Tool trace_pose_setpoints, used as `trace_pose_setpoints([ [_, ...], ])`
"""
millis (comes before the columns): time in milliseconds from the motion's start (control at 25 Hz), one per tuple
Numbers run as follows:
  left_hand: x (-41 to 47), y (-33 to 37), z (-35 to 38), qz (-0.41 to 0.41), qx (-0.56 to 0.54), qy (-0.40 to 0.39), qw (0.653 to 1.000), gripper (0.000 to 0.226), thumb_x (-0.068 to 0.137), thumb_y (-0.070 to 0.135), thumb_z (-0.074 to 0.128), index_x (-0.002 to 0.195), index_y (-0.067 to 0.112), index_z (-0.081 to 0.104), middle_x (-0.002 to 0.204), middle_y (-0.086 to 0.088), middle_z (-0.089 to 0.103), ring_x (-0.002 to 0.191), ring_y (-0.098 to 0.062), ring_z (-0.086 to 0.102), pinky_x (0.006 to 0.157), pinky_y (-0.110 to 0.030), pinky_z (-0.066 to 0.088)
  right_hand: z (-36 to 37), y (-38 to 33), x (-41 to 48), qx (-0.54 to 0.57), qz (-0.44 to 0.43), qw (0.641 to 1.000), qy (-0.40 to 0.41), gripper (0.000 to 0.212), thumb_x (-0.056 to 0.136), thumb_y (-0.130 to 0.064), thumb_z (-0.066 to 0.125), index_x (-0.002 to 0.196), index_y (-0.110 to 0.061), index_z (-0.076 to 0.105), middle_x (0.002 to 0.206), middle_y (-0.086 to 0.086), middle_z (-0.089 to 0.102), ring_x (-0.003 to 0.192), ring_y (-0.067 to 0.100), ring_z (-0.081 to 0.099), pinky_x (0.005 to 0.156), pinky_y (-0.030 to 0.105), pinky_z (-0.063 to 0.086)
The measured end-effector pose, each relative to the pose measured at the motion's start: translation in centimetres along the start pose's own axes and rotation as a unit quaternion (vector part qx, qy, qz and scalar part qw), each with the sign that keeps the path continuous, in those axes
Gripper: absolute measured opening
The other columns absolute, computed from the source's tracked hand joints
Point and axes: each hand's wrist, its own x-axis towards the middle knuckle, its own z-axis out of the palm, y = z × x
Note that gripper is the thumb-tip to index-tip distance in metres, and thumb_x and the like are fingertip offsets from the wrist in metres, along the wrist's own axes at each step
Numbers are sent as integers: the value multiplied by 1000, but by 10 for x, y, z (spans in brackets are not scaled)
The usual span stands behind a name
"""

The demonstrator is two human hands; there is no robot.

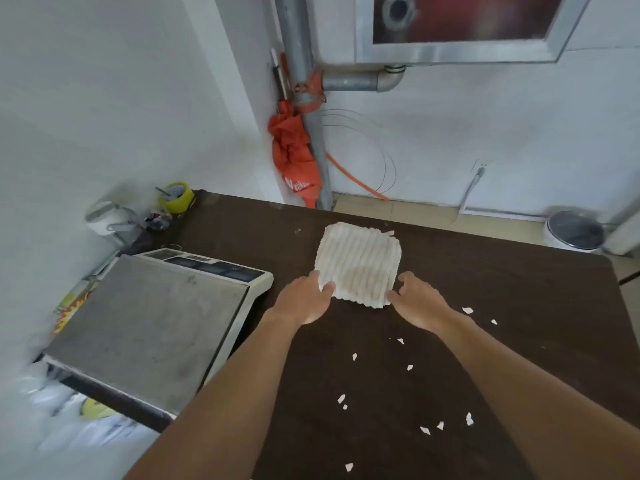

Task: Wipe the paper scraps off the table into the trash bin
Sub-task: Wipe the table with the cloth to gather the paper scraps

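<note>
Scraps (409, 367) lie scattered on the near right part of the table (519, 306), between your forearms and out past the right wrist, all well apart from the bin (573, 232), which stands on the floor beyond the far right edge. Further out, your left hand (304, 299) pinches the near left corner of the cloth (360, 261), thumb on top. Your right hand (420, 301) touches the near right corner with fingers curled; whether it grips cannot be told. Bunch or fold the cloth to give one firm wiping edge. Press it flat, start nearest the scale (149, 323), and sweep rightward in overlapping strokes. Gather the scraps into one pile before pushing them over the edge above the bin.
</note>
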Motion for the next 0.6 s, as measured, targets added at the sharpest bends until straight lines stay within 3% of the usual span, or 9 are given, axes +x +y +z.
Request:
trace_pose_setpoints([
  [160,21,-1,6,-17,-5,4,1000,60,106,46,33,156,14,26,155,-11,40,140,-30,42,110,-41,37,14,-2,15,63,44,996,-35,65,90,-39,53,146,-12,31,129,5,53,112,26,55,91,40,46],
  [320,43,-2,18,-44,-40,-8,998,61,105,43,36,156,12,24,154,-12,40,138,-31,43,107,-41,38,22,0,30,109,85,989,-51,66,91,-36,55,145,-9,28,119,3,52,103,22,54,81,35,44],
  [480,66,-8,28,-68,-95,4,993,58,103,40,43,150,9,29,144,-12,48,128,-30,50,101,-40,42,33,4,46,157,105,982,-30,59,90,-35,59,138,-10,36,110,2,56,95,19,57,72,32,44],
  [600,82,-13,35,-81,-141,41,986,52,100,36,50,143,9,37,133,-9,55,117,-26,56,96,-38,48,41,5,62,223,115,968,-6,57,85,-37,64,132,-12,44,106,-2,60,92,16,61,79,36,53],
])
